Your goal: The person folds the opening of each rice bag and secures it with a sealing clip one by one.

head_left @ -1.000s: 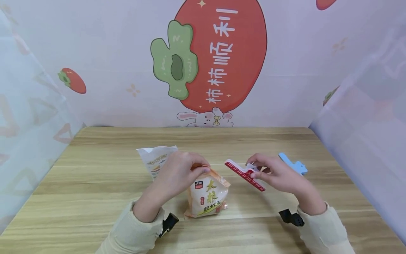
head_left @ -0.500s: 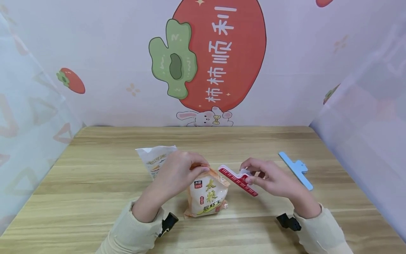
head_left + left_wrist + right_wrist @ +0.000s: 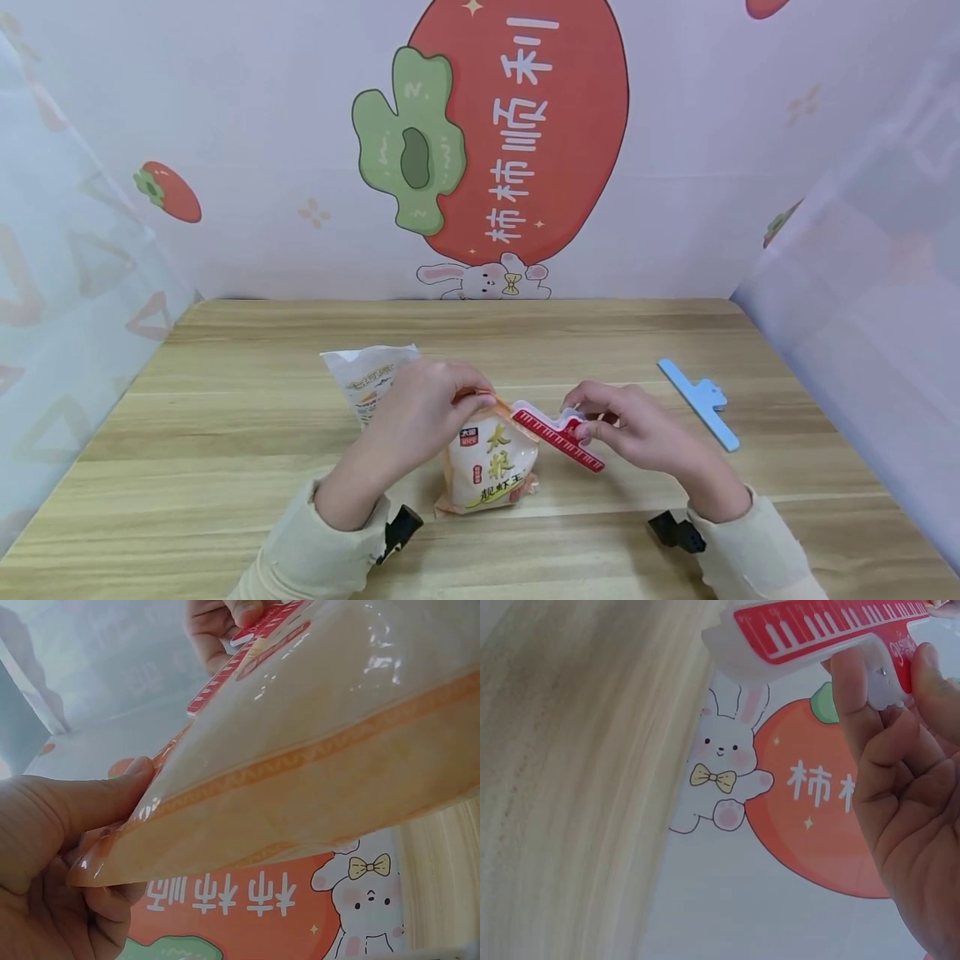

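A small rice bag (image 3: 491,479) with orange edges and gold lettering stands on the wooden table. My left hand (image 3: 423,417) pinches its folded top edge between thumb and fingers; the left wrist view shows that grip at the bag's orange corner (image 3: 105,859). My right hand (image 3: 637,433) holds a red and white bag clip (image 3: 558,439) by its handle, thumb on the red side, as the right wrist view shows of the clip (image 3: 817,630). One end of the clip overlaps the bag's top right edge in the head view; whether the bag is between its jaws I cannot tell.
A white packet (image 3: 363,379) stands behind my left hand, partly hidden by it. A light blue clip (image 3: 701,404) lies on the table (image 3: 225,417) at the right. A printed backdrop (image 3: 285,125) rises behind the table, with sheets at both sides.
My right hand has carried the red clip left and slightly down, from beside the bag to its top right edge. The left hand has kept its pinch on the bag, almost still.
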A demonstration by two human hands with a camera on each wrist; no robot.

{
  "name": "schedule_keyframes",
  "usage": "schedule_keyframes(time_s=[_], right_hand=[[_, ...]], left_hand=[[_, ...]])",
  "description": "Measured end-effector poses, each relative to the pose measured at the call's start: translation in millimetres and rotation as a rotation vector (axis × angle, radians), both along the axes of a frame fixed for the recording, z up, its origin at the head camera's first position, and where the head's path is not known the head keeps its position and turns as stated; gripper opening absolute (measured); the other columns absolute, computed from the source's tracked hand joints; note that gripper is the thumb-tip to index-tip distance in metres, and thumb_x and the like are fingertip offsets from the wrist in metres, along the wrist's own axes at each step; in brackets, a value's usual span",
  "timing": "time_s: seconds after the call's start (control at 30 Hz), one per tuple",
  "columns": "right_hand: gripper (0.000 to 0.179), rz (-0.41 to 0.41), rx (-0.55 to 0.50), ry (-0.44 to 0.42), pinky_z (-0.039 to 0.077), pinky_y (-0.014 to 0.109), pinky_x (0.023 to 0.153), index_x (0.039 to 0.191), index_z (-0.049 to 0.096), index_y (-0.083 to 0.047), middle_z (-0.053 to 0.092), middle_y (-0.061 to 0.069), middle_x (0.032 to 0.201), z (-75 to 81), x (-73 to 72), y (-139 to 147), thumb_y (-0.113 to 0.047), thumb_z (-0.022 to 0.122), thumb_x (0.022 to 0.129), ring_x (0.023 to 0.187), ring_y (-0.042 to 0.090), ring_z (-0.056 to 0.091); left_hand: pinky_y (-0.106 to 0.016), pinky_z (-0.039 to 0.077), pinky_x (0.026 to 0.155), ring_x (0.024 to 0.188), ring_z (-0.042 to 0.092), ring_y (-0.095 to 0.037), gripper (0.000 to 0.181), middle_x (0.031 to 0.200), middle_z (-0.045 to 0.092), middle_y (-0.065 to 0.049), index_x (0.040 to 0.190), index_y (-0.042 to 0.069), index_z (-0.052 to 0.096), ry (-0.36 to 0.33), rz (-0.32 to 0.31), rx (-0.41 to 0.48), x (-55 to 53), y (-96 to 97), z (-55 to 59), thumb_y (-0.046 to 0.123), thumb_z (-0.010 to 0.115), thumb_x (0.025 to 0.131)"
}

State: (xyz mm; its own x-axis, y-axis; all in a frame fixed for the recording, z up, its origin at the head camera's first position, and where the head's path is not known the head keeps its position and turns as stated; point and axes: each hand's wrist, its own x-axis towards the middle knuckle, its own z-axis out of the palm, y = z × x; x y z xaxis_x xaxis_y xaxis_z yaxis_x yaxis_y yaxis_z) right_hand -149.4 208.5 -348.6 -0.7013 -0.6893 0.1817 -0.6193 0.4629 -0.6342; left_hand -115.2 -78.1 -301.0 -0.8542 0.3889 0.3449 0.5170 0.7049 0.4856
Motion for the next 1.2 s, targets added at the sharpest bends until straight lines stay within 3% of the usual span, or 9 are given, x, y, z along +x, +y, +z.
schedule_keyframes(time_s=[0.53,0.7,1.2], right_hand=[[0.019,-0.030,0.015,-0.041,0.056,0.027,0.073,0.110,0.063,-0.011,0.075,0.005,0.102,-4.9,0.9,-7.2,-0.008,0.069,0.092,0.088,0.006,0.066],[0.018,-0.014,0.004,-0.029,0.056,0.027,0.075,0.109,0.062,-0.012,0.076,0.004,0.102,-8.9,0.3,-9.5,-0.010,0.068,0.093,0.089,0.006,0.067],[0.022,-0.039,0.023,-0.029,0.057,0.027,0.079,0.115,0.061,-0.010,0.073,0.004,0.106,-9.9,0.9,-12.4,-0.020,0.066,0.095,0.093,0.009,0.066]], left_hand=[[-0.017,0.047,0.060,0.067,0.060,-0.005,0.006,0.081,0.074,0.005,0.086,0.013,0.078,-0.021,0.019,0.010,-0.9,1.6,-2.2,0.020,0.078,0.086],[-0.017,0.048,0.061,0.067,0.060,-0.005,0.006,0.082,0.075,0.004,0.088,0.014,0.078,-0.054,0.029,0.016,-0.5,2.5,-2.6,0.020,0.079,0.085],[-0.017,0.046,0.059,0.065,0.057,-0.004,0.005,0.081,0.074,0.005,0.086,0.015,0.077,-0.046,0.010,0.018,-2.5,1.8,-3.2,0.020,0.077,0.087]])
